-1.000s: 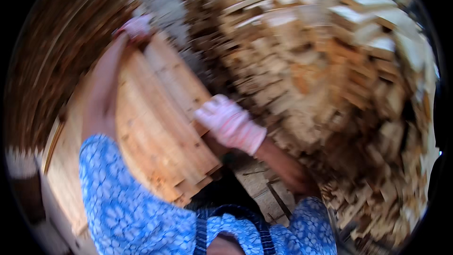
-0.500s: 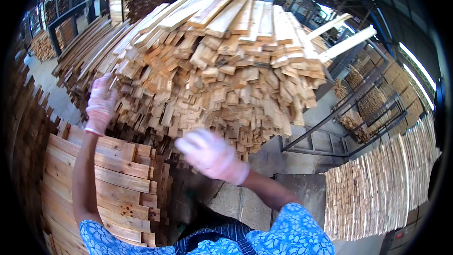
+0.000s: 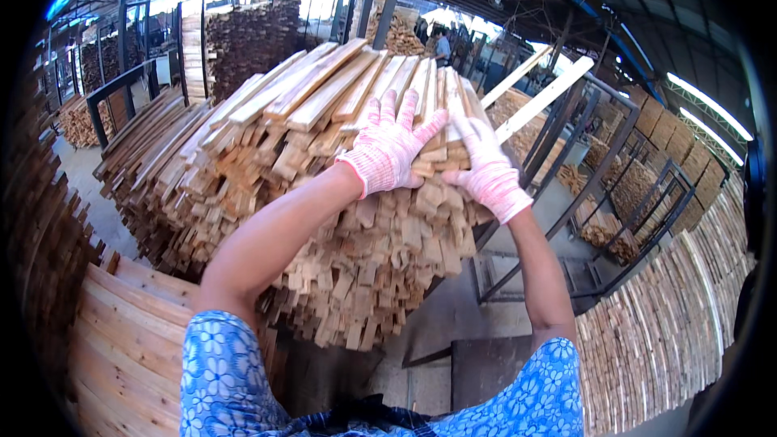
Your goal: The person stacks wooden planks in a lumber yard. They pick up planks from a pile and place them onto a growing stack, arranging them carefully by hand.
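Both hands have come together since the earlier frame, when the left one rested on the flat boards at lower left and the right one hung in mid-air; now they lie side by side on the near end of the big stack of sawn wood slats [image 3: 324,186]. Its slats run with their long axes away from the person, toward the upper left, with their cut ends facing the camera. The left hand [image 3: 394,148], in a white-and-pink knit glove, lies flat on the top slats with fingers spread wide, holding nothing. The right hand [image 3: 486,168], gloved alike, presses on the slat ends just beside it, fingers pointing up and partly curled over the top edge; whether it grips a slat cannot be told. Two pale long boards [image 3: 541,93] jut from the stack toward the upper right, over a dark metal rack frame [image 3: 579,186]. Flat boards [image 3: 121,332] lie at lower left, and a fan of upright slats [image 3: 660,332] stands at lower right. More timber piles [image 3: 247,36] fill the shed behind.
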A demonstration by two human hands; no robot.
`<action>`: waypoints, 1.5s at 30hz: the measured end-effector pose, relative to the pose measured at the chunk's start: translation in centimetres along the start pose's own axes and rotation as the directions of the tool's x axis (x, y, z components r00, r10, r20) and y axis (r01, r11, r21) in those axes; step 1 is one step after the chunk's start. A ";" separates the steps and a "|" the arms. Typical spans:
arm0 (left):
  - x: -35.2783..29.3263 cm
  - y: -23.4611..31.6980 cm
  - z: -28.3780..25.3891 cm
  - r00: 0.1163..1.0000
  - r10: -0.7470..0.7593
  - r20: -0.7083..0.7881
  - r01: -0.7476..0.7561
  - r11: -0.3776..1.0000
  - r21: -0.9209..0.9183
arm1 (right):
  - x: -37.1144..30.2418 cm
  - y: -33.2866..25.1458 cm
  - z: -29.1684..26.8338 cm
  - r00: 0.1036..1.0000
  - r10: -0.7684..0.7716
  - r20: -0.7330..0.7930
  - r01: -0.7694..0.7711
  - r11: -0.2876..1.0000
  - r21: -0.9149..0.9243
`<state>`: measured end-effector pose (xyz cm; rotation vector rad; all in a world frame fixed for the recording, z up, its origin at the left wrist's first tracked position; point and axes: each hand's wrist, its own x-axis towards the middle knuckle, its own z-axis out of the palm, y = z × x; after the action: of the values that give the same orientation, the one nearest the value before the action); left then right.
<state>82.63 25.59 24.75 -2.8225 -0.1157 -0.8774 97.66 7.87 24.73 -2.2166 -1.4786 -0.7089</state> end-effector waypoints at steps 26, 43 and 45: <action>-6.8 -2.5 -4.6 0.797 -0.513 0.319 0.433 0.117 -0.894 | -8.0 -6.0 0.0 0.933 0.069 0.353 -0.222 -0.661 0.717; -21.7 4.4 -6.4 0.753 -0.226 0.618 0.531 -0.345 -0.774 | -16.7 -14.9 -3.1 0.899 0.131 0.419 -0.326 -0.440 0.837; -21.5 7.2 -6.5 0.743 -0.188 0.643 0.540 -0.398 -0.741 | -16.5 -15.5 -1.9 0.818 0.266 0.510 -0.396 -0.382 0.835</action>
<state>62.29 16.82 16.70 -4.7520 -1.0157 -0.8680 77.62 0.48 16.88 -0.9901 -0.5637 0.7778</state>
